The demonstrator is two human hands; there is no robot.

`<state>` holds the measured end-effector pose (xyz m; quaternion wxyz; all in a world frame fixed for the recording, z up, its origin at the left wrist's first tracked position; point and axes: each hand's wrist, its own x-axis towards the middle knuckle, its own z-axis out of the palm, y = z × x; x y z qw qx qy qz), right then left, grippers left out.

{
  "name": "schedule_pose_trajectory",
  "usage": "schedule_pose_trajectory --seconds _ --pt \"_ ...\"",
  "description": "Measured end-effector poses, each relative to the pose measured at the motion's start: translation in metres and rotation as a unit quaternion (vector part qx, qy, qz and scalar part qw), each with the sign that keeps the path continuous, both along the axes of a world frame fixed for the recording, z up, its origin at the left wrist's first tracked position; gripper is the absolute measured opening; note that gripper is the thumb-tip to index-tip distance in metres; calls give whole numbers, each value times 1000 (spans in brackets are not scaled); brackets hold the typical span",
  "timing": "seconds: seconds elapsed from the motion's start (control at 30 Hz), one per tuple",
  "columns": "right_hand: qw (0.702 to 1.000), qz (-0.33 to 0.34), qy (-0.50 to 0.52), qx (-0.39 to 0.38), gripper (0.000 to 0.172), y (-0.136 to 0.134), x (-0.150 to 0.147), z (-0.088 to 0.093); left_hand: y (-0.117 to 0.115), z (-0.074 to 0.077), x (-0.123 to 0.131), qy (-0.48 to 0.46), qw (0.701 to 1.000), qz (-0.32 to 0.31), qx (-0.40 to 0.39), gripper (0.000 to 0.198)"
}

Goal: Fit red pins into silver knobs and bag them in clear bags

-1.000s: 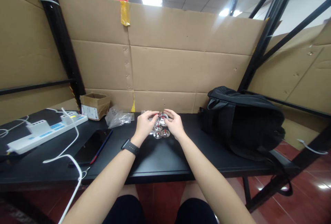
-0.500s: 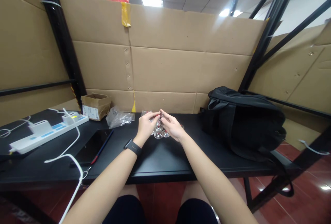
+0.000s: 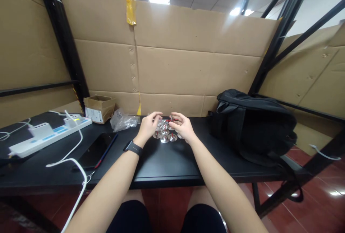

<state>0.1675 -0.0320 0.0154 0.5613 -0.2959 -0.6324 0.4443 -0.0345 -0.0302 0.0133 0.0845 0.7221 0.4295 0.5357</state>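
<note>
Several shiny silver discs with red centres (image 3: pixel 165 139) lie in a cluster on the black table, between and just below my hands. My left hand (image 3: pixel 148 127) is over the left side of the cluster, its thumb and fingers apart and nothing seen in them. My right hand (image 3: pixel 183 127) pinches a small silver and red piece (image 3: pixel 170 119) between thumb and fingertips, above the cluster's right side. Its exact kind is too small to make out. Clear plastic (image 3: pixel 161 124) shows behind the discs, partly hidden by my fingers.
A crumpled clear bag (image 3: pixel 124 121) and an open small cardboard box (image 3: pixel 99 109) are at the back left. Nearer are a white power strip (image 3: pixel 51 138), a cable (image 3: pixel 78 166) and a black phone (image 3: pixel 95 150). A black backpack (image 3: pixel 253 127) sits on the right. Cardboard (image 3: pixel 172 68) walls the back.
My hands were together over the discs and have moved apart. My left hand has shifted left and its fingers have spread. More of the disc cluster now shows.
</note>
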Motion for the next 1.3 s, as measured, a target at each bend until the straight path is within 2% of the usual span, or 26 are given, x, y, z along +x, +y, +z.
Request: schedule_pose_trajectory --seconds 0.07,0.13,0.23,0.37,0.5,0.6,0.7,0.93,1.03,1.17,1.3 --pt "999 -40 -19 14 61 4 4 -1 8 -3 -15 84 995 55 9 28" --pt "996 -68 -45 29 57 9 9 -2 15 -9 -25 168 983 67 -13 29" --pt "991 -87 -93 48 52 14 15 -7 19 -17 -28 238 968 44 -65 34" --pt "977 -122 -158 82 48 17 20 -11 13 -18 -19 261 962 9 -84 29" --pt "972 -127 -177 86 44 16 22 -11 1 -11 -9 246 966 -56 -59 29" --pt "975 -120 -170 76 41 14 24 -9 -4 -9 -5 229 970 -63 -48 30" --pt "976 -121 -165 73 41 13 25 -8 -2 -9 -4 210 976 -54 -35 13" --pt "972 -143 -163 90 42 17 28 -8 5 -8 -13 180 983 35 9 17" --pt "974 -144 -152 87 42 17 28 -7 3 -6 -13 146 988 53 17 14" --pt "983 -92 -125 97 48 11 25 -3 -1 -2 -8 72 996 41 18 3" --pt "987 -33 -118 99 53 4 19 0 -4 -2 -3 -15 999 46 -7 24"
